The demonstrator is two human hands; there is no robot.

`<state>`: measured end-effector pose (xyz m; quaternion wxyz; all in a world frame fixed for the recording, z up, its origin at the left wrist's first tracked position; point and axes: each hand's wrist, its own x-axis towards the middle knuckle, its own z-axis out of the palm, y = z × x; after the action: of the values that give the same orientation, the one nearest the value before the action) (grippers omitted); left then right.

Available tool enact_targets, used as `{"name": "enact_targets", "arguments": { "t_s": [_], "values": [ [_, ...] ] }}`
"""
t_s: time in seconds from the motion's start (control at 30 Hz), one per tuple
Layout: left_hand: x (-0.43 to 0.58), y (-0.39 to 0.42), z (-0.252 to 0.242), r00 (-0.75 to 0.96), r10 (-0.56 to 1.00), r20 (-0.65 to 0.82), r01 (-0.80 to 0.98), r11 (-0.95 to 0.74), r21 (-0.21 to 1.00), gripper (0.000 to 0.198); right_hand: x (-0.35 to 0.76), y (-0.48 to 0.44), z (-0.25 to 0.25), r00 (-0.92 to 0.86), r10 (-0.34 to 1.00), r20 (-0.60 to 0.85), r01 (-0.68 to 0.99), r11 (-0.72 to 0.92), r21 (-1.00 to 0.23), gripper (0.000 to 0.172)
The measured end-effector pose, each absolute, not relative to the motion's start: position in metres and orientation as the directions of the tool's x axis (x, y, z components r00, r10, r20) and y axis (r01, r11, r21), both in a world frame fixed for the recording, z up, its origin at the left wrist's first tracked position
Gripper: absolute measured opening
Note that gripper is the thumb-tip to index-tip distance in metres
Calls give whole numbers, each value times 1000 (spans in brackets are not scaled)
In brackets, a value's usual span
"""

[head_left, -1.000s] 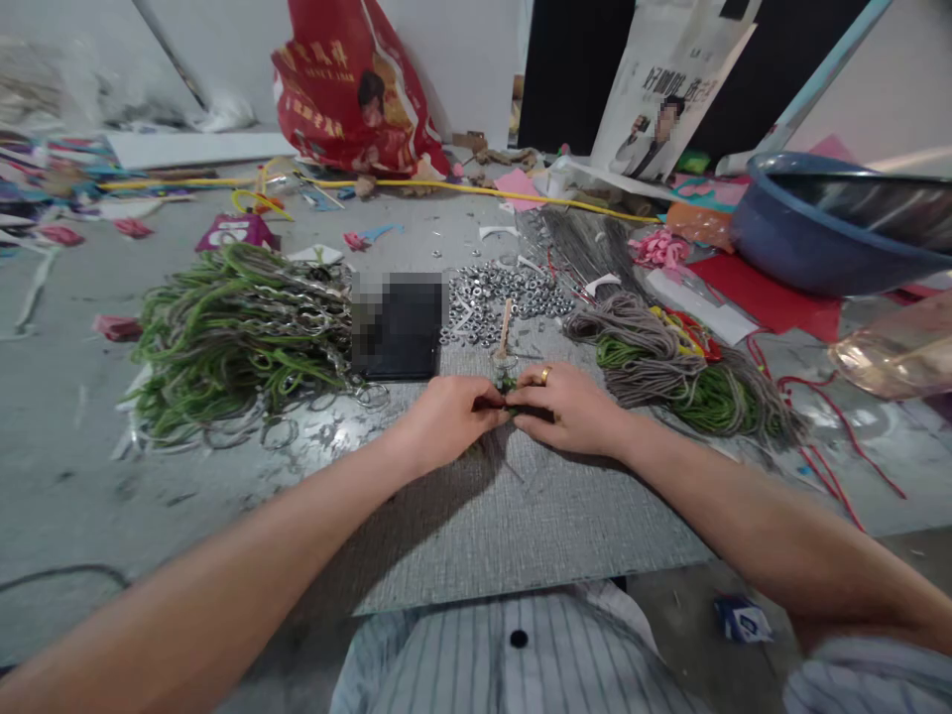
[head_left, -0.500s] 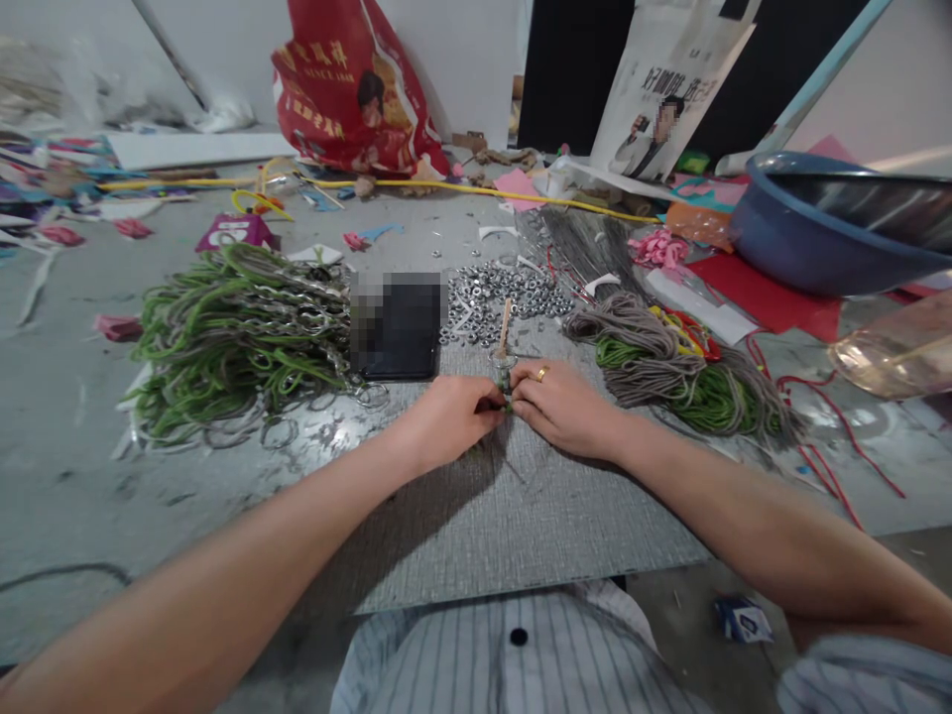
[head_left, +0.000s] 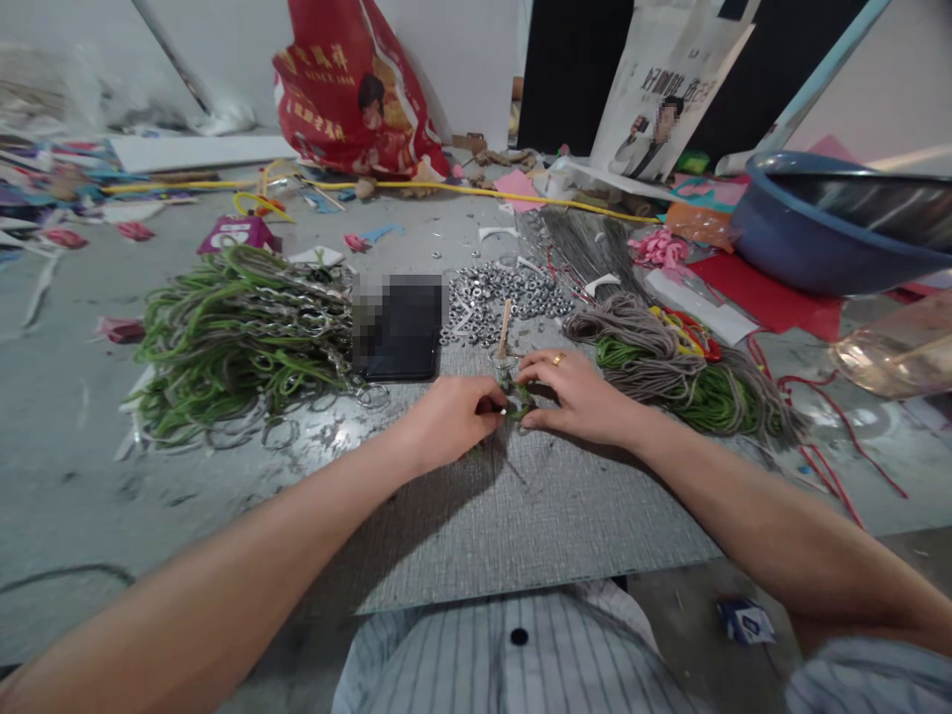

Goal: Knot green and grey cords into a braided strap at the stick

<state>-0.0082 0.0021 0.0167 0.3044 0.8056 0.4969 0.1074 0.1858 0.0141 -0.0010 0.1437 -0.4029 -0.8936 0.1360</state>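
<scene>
Near the table's front edge, my left hand (head_left: pixel 462 415) pinches a short green cord (head_left: pixel 519 399) between thumb and fingers. My right hand (head_left: pixel 571 397), with a gold ring on one finger, is just to the right of it. Its thumb and forefinger are apart around the cord; whether the tips touch it is hard to tell. Just beyond the fingers stands a small thin wooden stick (head_left: pixel 505 327) on a little clear base. Small metal nuts (head_left: pixel 513 293) lie scattered behind it.
Left lies a heap of green and grey cords (head_left: pixel 223 347) with chains and rings, beside a black phone (head_left: pixel 402 332). Bundled cords (head_left: pixel 669 372) lie right, near a blue basin (head_left: pixel 818 233). A yellow cable (head_left: pixel 446 185) and a red bag (head_left: pixel 349 89) are at the back.
My right hand has moved slightly right, and its thumb and forefinger have spread, so more green cord shows between the hands. My left hand has stayed in place.
</scene>
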Motion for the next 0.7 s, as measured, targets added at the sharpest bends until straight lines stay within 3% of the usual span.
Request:
{"name": "enact_targets", "arguments": {
  "t_s": [0.17,0.7],
  "values": [
    [-9,2,12,472,875,-108,714,-308,629,15,194,14,7,-657,754,10,705,618,-347,66],
    [-9,5,11,519,848,-108,722,-367,587,18,204,16,11,-695,696,-181,707,616,-347,98]
  ]
}}
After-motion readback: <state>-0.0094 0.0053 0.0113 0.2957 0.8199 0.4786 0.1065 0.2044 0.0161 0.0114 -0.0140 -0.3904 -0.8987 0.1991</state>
